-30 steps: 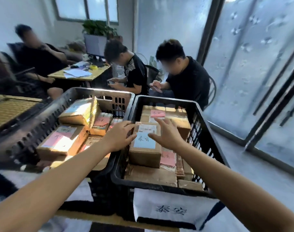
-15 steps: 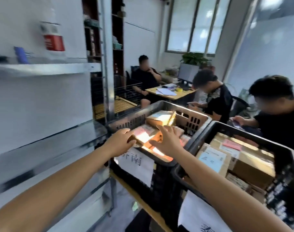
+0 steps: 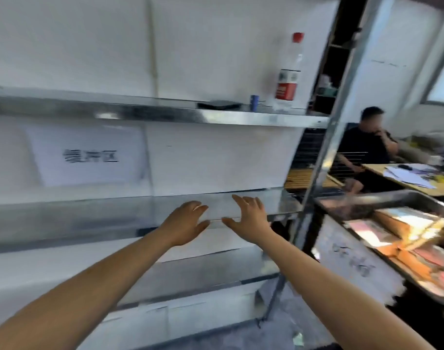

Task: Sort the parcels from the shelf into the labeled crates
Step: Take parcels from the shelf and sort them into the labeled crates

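Our left hand [image 3: 188, 223] and right hand [image 3: 248, 219], fingers [image 3: 199, 207] spread and holding nothing, hover at the front edge of the shelf [image 3: 77, 215]. The only parcels [image 3: 412, 231] we see lie in the labeled crate [image 3: 367, 201] alongside. Next, we judge: find and grasp a parcel.

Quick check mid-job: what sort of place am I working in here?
Probably a small parcel sorting room that shares space with an office: a metal shelf rack with a paper sign, a labeled crate full of cardboard parcels, and a desk with papers where a person sits.
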The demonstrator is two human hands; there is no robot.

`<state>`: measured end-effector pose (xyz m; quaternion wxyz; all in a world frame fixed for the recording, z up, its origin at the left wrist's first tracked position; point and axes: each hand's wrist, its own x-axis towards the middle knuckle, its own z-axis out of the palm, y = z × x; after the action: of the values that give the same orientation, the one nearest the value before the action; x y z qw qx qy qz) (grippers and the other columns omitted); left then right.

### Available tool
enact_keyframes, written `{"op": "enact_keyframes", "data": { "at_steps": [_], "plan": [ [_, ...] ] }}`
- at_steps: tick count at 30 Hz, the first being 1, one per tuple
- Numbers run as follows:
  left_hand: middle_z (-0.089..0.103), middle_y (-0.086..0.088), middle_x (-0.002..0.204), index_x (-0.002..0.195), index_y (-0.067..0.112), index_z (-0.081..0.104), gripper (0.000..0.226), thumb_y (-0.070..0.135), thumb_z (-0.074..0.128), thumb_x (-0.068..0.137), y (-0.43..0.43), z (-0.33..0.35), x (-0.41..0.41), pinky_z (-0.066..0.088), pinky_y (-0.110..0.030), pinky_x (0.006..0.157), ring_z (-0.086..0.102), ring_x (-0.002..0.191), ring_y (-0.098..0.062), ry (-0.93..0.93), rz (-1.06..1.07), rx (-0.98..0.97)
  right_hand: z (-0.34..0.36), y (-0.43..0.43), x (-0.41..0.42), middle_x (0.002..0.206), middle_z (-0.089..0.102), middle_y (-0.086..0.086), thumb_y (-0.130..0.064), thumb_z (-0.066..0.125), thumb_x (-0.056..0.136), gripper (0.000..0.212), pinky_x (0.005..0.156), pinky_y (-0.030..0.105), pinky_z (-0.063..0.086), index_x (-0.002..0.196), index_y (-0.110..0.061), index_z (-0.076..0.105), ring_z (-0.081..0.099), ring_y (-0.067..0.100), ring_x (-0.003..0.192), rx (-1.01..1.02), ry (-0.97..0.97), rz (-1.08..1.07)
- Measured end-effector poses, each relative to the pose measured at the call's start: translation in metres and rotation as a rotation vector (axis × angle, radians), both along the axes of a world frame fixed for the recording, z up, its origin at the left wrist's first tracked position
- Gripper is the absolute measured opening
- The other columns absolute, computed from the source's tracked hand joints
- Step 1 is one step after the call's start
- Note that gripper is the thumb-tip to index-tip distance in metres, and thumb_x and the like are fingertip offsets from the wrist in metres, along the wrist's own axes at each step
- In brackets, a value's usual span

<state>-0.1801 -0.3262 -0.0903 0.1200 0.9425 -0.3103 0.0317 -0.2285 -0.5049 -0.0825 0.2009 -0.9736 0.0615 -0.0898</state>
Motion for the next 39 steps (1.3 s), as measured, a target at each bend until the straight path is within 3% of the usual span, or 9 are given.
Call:
{"op": "enact_keyframes", "data": {
  "at_steps": [9,15,26,31,39],
  "plan": [
    [0.025,-0.007,0.153,0.145,0.015,0.027,0.055,0.041,0.035,0.098,0.277,-0.009,-0.045,0.022,-0.032,0.112,0.025,0.140,-0.023,-0.028,0.404,0.083,-0.039,0.266,0.030,0.152,0.027,0.011,-0.051,0.055,0.086,0.073,0.118,0.043,0.010,0.147,-0.023,0.026,0.016,0.030,0.143,0.026,0.024,0.419],
    [0.026,-0.006,0.153,0.146,0.015,0.027,0.056,0.041,0.035,0.098,0.416,-0.025,-0.102,0.022,-0.031,0.112,0.024,0.140,-0.022,0.022,0.698,0.116,-0.049,0.412,0.018,0.151,0.027,0.007,-0.047,0.056,0.087,0.071,0.114,0.045,0.021,0.146,-0.021,0.026,0.014,0.031,0.142,0.099,0.091,0.662],
    [0.028,-0.007,0.151,0.145,0.015,0.028,0.056,0.042,0.039,0.097,0.546,-0.027,-0.144,0.027,-0.033,0.111,0.029,0.137,-0.023,0.111,1.016,0.114,-0.053,0.566,0.043,0.150,0.032,0.006,-0.037,0.056,0.090,0.065,0.113,0.037,0.020,0.145,-0.017,0.029,0.021,0.027,0.140,0.202,0.148,0.959],
    [0.029,-0.006,0.151,0.145,0.017,0.029,0.057,0.044,0.038,0.096,0.594,-0.022,-0.113,0.028,-0.036,0.113,0.029,0.137,-0.022,0.123,1.058,0.111,-0.043,0.633,0.089,0.141,0.045,0.009,-0.033,0.058,0.090,0.060,0.109,0.031,0.024,0.141,-0.012,0.037,0.034,0.028,0.133,0.229,0.097,1.033],
    [0.027,-0.006,0.152,0.145,0.018,0.027,0.055,0.043,0.037,0.097,0.677,0.004,-0.015,0.026,-0.033,0.112,0.027,0.138,-0.022,0.090,1.061,0.193,-0.024,0.721,0.180,0.141,0.047,0.009,-0.039,0.059,0.088,0.066,0.110,0.038,0.031,0.144,-0.015,0.033,0.039,0.027,0.131,0.311,0.162,1.049]
  ]
}}
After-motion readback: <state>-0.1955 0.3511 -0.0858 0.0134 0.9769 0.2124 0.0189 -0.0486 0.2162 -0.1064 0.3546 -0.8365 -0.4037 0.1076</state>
